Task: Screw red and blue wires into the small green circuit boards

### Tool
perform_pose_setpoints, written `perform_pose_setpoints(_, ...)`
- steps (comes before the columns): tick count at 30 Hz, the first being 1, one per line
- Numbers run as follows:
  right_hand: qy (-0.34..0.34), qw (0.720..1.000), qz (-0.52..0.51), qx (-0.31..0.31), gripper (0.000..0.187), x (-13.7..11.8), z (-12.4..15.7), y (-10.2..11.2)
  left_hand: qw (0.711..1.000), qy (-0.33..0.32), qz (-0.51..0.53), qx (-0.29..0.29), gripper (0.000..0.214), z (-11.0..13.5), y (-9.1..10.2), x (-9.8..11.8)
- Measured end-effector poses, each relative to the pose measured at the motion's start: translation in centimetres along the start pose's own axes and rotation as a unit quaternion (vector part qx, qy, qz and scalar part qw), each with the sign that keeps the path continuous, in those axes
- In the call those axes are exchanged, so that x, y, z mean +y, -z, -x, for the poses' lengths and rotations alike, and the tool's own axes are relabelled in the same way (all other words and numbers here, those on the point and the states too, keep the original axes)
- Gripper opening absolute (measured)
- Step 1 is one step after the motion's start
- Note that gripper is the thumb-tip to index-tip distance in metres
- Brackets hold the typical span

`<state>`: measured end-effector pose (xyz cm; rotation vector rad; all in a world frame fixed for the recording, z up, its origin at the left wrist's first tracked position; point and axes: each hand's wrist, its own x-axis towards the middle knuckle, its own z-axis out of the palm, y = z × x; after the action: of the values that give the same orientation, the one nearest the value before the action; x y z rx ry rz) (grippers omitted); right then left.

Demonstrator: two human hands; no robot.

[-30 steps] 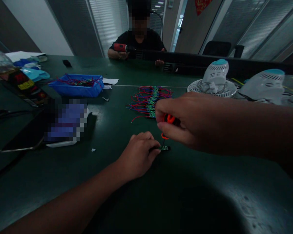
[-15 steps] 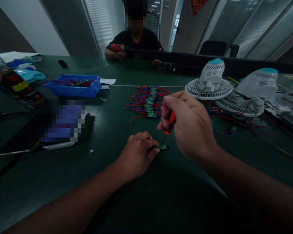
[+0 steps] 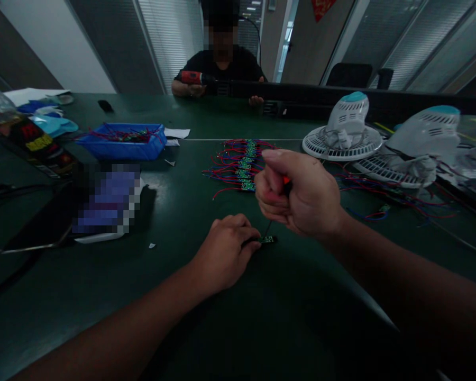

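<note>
A small green circuit board (image 3: 268, 239) lies on the dark green table, its left end pinched between the thumb and fingers of my left hand (image 3: 230, 248). Above it, my right hand (image 3: 301, 193) is closed in a fist round the handle of a screwdriver (image 3: 268, 227). The thin shaft slants down to the board; whether the tip touches it I cannot tell. Most of the orange and black handle is hidden by my fingers. Just beyond my hands, several wired circuit boards (image 3: 246, 168) lie in a column with red and blue leads spread to both sides.
At the left stand a blue bin (image 3: 127, 145) of wired boards, a phone (image 3: 107, 201) and a tilted bottle (image 3: 31, 140). White fan heads (image 3: 343, 140) and loose wires (image 3: 381, 193) occupy the right. Across the table a person (image 3: 222, 66) holds a red power tool (image 3: 192, 78).
My right hand has turned and its fingers have wrapped tighter, covering most of the screwdriver handle. My left hand keeps its pinch on the board. The whole view has shifted slightly.
</note>
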<state>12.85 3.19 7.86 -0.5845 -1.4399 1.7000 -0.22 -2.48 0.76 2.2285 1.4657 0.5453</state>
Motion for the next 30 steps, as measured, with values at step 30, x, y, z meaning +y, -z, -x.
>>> perform_pose_setpoints(30,-0.222,0.598,0.760,-0.126,0.061,-7.3,-1.9,-1.6,1.000,-0.016,0.009,0.016,0.016,0.1,-0.2,-0.4)
